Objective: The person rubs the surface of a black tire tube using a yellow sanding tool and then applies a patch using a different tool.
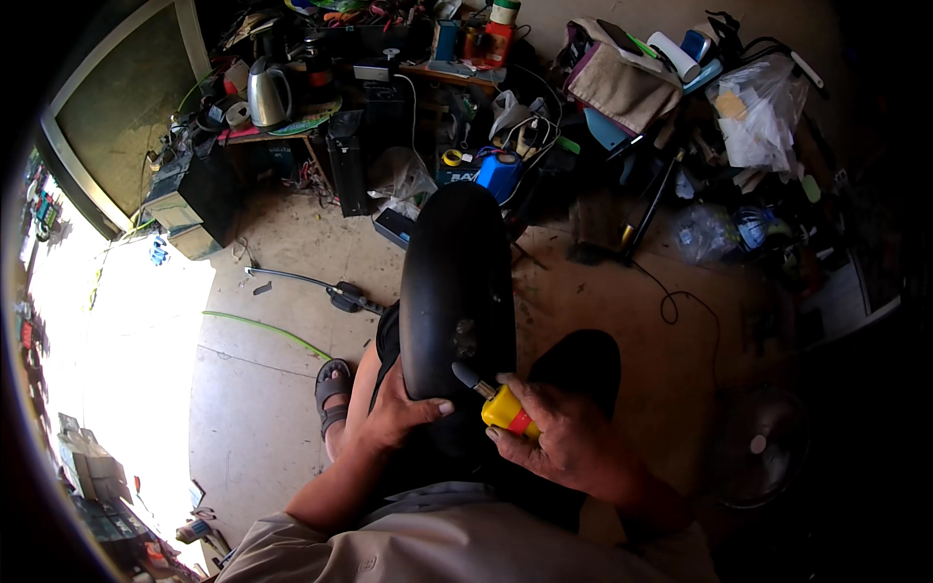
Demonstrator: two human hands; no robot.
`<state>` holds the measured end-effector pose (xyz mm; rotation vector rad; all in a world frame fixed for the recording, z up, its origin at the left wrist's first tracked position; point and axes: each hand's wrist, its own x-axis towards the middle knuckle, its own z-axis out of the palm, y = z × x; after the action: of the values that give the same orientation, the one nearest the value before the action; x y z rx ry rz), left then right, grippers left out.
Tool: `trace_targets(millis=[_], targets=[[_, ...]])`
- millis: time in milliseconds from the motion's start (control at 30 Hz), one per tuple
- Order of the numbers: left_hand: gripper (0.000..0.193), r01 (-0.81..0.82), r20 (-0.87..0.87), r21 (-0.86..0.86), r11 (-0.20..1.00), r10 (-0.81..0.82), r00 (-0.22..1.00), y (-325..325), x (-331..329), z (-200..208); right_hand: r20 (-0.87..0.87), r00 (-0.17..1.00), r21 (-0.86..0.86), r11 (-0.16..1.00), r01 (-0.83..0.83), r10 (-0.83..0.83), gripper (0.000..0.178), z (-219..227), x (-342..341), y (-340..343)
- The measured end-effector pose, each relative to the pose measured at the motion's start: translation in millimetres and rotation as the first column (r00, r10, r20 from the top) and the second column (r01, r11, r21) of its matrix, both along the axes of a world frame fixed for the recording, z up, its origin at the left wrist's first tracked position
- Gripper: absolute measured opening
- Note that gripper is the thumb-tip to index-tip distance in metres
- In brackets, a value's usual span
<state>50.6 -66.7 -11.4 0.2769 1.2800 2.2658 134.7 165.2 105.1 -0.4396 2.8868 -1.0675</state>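
Note:
A smooth black inner tube (457, 262), rounded and full, stands between my knees. On its face is a small dull, scuffed patch (466, 338). My left hand (406, 408) clasps the tube's near left side, the thumb lying across its surface. In my right hand (559, 437) is a yellow handheld rotary grinder (508, 412) with a red band. Its grey pointed bit (466, 375) is at the tube's near right face, just below the scuffed patch; I cannot tell whether it touches. The tube's lower end is hidden in the shadow of my lap.
Ahead, a cluttered low bench holds a steel kettle (269, 94), tools and cables. A blue container (499, 175) sits beyond the tube. To the right lie bags, a black hand pump (651, 209) and a thin cord. A green hose (267, 327) crosses the floor on the left.

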Motion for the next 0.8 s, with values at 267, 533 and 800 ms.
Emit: trace_targets(millis=[267,533,800], targets=[[0.103,-0.003,0.002,0.001,1.0,0.003,1.0,2,0,-1,-0.051,0.998,-0.026,0.999,0.021,-0.022,0.066,-6,2,-3],[0.107,0.004,-0.024,0.016,1.0,-0.004,1.0,3,0,4,-0.065,0.994,-0.058,0.995,0.079,-0.083,0.068,-14,5,-4],[0.105,-0.001,0.006,0.02,1.0,0.001,1.0,3,1,0,-0.12,0.988,0.022,0.994,0.105,-0.101,0.065,-12,-1,2]])
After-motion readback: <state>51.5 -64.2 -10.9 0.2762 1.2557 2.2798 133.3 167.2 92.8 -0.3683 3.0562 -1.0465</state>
